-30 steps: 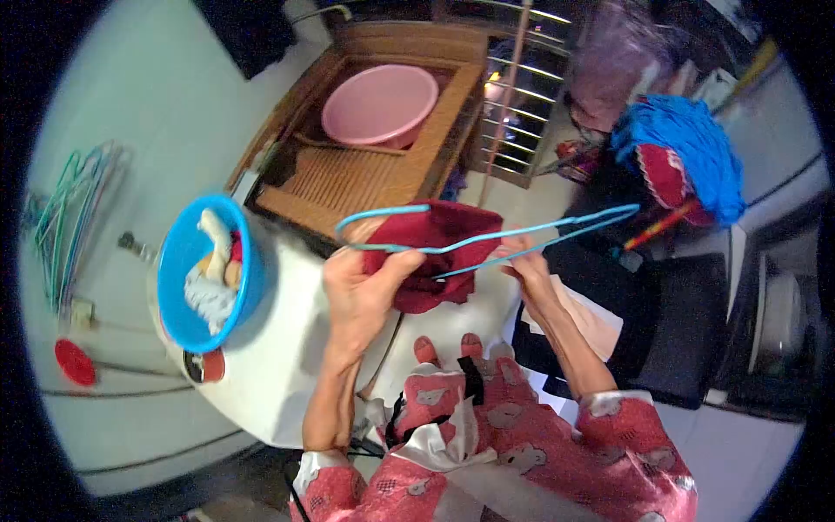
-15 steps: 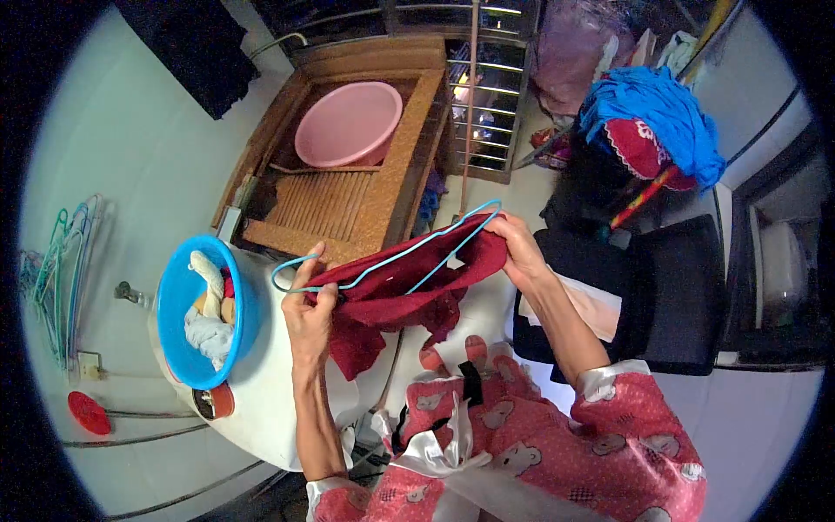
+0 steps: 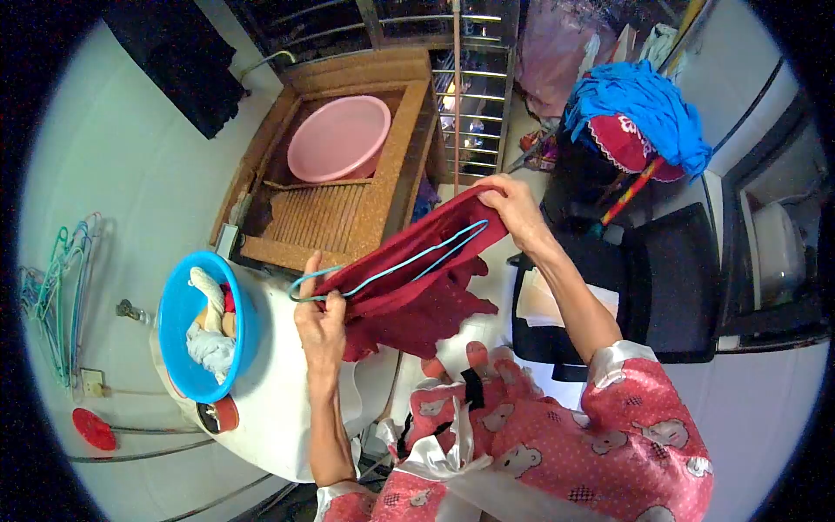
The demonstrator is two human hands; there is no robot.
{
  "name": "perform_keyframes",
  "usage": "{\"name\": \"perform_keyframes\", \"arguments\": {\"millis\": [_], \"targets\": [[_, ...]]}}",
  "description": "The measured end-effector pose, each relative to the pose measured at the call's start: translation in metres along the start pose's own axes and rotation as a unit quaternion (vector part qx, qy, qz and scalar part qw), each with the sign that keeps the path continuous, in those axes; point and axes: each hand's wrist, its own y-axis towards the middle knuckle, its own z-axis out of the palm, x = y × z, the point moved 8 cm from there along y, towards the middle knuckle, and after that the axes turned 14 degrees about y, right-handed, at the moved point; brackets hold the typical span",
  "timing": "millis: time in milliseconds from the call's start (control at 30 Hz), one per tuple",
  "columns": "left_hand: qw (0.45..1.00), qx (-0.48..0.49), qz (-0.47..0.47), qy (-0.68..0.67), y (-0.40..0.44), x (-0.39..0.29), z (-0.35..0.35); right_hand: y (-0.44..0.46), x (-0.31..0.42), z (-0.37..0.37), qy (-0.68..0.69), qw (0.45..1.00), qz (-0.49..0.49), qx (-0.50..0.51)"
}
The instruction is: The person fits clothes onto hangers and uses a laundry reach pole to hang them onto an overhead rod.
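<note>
A dark red garment [image 3: 413, 317] is stretched between my two hands, its open edge facing up and its lower part hanging loose. Inside the opening lies a light blue clothes hanger [image 3: 402, 273], with its hook end at the left. My left hand [image 3: 322, 335] is closed on the hanger near the hook and on the garment's edge, one finger sticking up. At the upper right, my right hand [image 3: 519, 216] pinches the garment's edge, just beyond the hanger's far end. What kind of garment it is, I cannot make out.
A blue basin [image 3: 174, 348] with damp-looking clothes stands on a white surface [image 3: 278, 409] at the left. Behind is a brown washboard sink [image 3: 400, 148] holding a pink basin [image 3: 335, 135]. Several hangers [image 3: 65, 296] hang on the left wall. Blue cloth [image 3: 639, 113] is piled at the right.
My right hand has risen, pulling the garment's edge up and out past the hanger's end. That end now sits lower, within the opening. My left hand keeps its hold.
</note>
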Motion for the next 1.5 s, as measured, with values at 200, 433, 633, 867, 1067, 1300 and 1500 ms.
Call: {"name": "perform_keyframes", "arguments": {"millis": [200, 433, 633, 867, 1067, 1300, 1500], "targets": [[0.995, -0.045, 0.027, 0.081, -0.002, -0.010, 0.001, -0.008, -0.002, -0.010, -0.015, 0.999, -0.025, -0.026], [0.953, -0.026, 0.174, 0.245, -0.005, -0.034, 0.032, -0.008, 0.019, 0.014, 0.167, 0.983, 0.068, -0.021], [0.977, -0.190, 0.087, 0.052, 0.013, -0.007, -0.009, -0.050, 0.070, 0.051, 0.053, 0.979, 0.072, 0.183], [0.985, -0.118, 0.013, -0.124, 0.030, -0.040, -0.036, -0.054, 0.168, 0.030, -0.159, 0.922, -0.316, 0.159], [0.979, -0.076, 0.029, -0.188, 0.052, -0.067, -0.033, -0.058, 0.182, 0.090, -0.428, 0.722, -0.505, 0.200], [0.973, -0.032, 0.030, -0.227, 0.050, -0.079, -0.030, -0.036, 0.180, 0.085, -0.249, 0.849, -0.391, 0.255], [0.977, -0.038, 0.026, -0.209, 0.048, -0.080, -0.025, -0.039, 0.182, 0.106, -0.248, 0.837, -0.394, 0.288]]}}
